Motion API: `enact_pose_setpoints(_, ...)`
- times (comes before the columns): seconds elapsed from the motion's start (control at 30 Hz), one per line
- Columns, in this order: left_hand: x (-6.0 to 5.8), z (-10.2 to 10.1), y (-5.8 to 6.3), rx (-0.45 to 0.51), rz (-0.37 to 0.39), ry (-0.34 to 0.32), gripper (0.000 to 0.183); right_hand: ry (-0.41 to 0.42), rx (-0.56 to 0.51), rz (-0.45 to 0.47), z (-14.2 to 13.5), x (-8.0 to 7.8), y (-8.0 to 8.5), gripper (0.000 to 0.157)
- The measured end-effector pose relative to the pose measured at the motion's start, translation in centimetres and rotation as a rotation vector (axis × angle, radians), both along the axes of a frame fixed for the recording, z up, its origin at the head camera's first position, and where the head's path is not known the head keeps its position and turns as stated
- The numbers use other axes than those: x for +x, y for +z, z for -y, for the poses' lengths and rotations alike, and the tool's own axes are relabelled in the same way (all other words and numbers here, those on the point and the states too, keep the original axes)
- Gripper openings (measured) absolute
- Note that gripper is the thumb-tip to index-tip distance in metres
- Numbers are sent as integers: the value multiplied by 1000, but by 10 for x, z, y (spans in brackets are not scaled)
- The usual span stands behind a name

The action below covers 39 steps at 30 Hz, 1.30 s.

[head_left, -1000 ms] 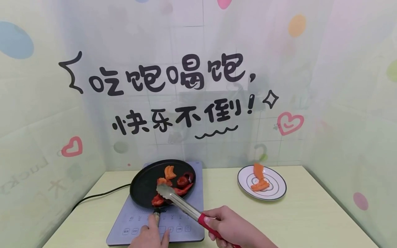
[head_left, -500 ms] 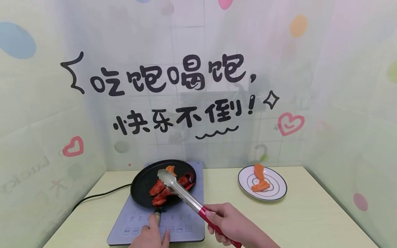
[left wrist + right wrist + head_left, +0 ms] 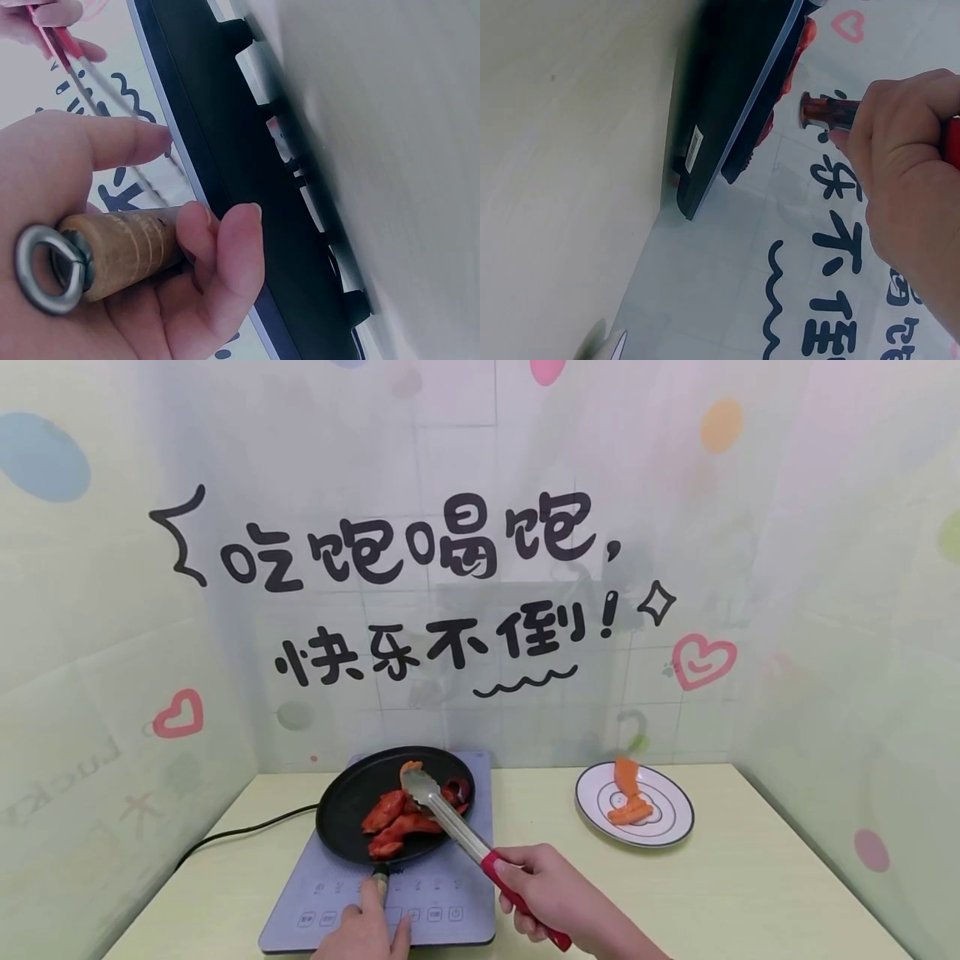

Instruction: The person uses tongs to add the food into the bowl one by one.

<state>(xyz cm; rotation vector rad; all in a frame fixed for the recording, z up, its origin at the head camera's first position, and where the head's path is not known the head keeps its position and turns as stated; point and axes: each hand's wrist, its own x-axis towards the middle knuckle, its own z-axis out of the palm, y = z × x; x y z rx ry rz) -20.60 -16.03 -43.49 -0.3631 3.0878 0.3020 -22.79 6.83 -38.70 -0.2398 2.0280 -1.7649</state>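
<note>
In the head view my left hand (image 3: 363, 935) is at the near side of a black frying pan (image 3: 345, 814), gripping its handle. The left wrist view shows the fingers curled round the wooden handle (image 3: 124, 244), which ends in a metal ring (image 3: 49, 266). My right hand (image 3: 551, 893) holds metal tongs (image 3: 465, 842) by their red grips. Their scalloped tips reach into the pan, over an orange slice (image 3: 409, 769) that they partly hide. Glossy red pieces of meat (image 3: 386, 843), like chicken wings, lie in the pan, left of and under the tongs.
The pan rests on a flat induction cooker (image 3: 450, 931) with touch keys in front. A black cord (image 3: 247, 832) runs left from it. To the right, a white plate (image 3: 671, 828) bears orange slices (image 3: 630, 810). A printed curtain (image 3: 525, 727) closes off the back and sides.
The tongs let go of a red piece, which now lies at the pan's middle. Their tips then moved up and right to the orange slice. The left hand stays on the handle.
</note>
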Motion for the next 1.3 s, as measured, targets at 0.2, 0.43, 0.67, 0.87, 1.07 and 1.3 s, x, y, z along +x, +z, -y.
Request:
enact_pose_setpoints(0.2, 2, 0, 0, 8, -34, -7, 60, -3, 38, 0, 13, -4, 0, 29)
enact_pose_setpoints(0.43, 1, -1, 0, 12, -3, 3, 59, 52, 42, 9, 23, -9, 4, 28)
enact_pose_setpoints(0.67, 2, -1, 1, 7, -22, 1, 59, 77, 40, 2, 34, -12, 5, 26)
enact_pose_setpoints(0.87, 2, 0, 1, 18, -30, -5, 59, 75, 38, -4, 40, -13, 4, 25)
enact_pose_setpoints(1.07, 2, 1, 1, 23, -17, -5, 60, 82, 36, -3, 40, -13, 4, 26)
enact_pose_setpoints(1.3, 3, 1, 3, 20, -3, -2, 63, 84, 18, -1, 38, -13, 8, 29)
